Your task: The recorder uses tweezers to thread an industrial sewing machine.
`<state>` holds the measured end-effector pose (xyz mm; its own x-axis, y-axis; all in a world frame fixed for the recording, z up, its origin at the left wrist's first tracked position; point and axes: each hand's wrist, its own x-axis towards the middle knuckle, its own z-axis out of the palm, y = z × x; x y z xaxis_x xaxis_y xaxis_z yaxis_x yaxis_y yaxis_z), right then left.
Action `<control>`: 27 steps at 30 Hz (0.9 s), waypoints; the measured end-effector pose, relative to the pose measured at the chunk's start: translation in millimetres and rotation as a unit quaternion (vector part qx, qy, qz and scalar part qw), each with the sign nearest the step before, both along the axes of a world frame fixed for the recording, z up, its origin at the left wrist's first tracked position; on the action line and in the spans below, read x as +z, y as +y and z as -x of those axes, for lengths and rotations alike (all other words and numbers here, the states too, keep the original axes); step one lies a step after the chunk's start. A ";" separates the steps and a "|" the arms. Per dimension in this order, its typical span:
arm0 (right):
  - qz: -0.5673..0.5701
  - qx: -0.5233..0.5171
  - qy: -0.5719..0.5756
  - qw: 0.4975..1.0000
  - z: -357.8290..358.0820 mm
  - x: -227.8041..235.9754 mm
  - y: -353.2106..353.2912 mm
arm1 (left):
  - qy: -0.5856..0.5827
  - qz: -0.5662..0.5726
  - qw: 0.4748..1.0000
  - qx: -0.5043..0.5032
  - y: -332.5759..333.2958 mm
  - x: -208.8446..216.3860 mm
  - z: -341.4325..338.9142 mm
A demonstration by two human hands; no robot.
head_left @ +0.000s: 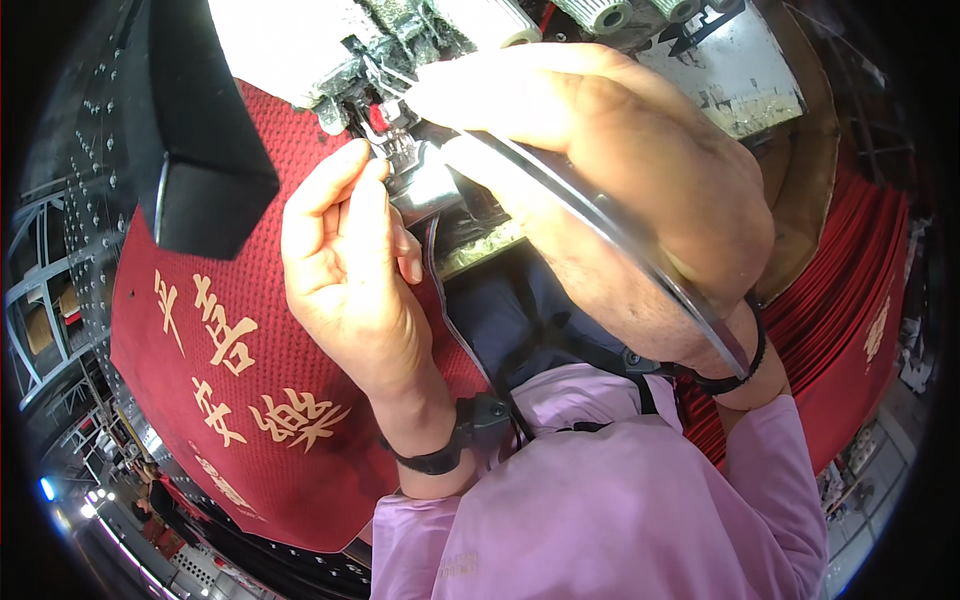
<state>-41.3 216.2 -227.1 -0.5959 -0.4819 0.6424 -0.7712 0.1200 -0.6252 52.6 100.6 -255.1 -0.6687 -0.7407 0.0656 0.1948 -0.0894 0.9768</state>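
Observation:
My right hand (640, 170) grips long metal tweezers (610, 225). Their rear end points back toward my wrist, and the tip end reaches the needle area of a white sewing machine (275, 45). To the left, my left hand (355, 250) holds its thumb and index fingertips pressed together beside the machine's metal presser foot area (403, 150). Anything pinched there is too small to make out. A small red part (378, 118) shows just above those fingertips. Strong light washes out the fingers of my right hand.
A red textured mat (250, 420) with gold lettering spreads under and left of my left hand. Stacked red mats (840, 330) stand at the right. A black box-like arm (205, 180) juts in at upper left. Ribbed pale cylinders (490, 20) sit on the machine.

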 end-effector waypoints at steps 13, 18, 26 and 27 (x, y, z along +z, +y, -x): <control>0.196 -0.003 0.096 0.976 14.7 -29.3 -19.0 | 0.009 -0.010 1.000 0.000 -1.2 0.5 -2.2; 0.229 0.034 0.117 0.966 22.1 -25.1 -19.3 | 0.004 0.014 0.999 -0.045 -5.5 -0.8 -8.2; 0.050 0.095 0.030 0.994 5.1 -9.8 -0.5 | 0.015 0.045 0.999 -0.016 -7.1 1.7 -4.6; 0.057 0.105 0.039 0.992 6.0 -9.6 0.8 | 0.019 0.049 0.999 -0.012 -7.0 2.5 -3.2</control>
<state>-47.3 217.0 -236.7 -0.4360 -0.5126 0.7397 -0.8182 -0.1165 -0.5630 55.9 93.6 -252.5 -0.6813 -0.7137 0.1628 0.2306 0.0017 0.9730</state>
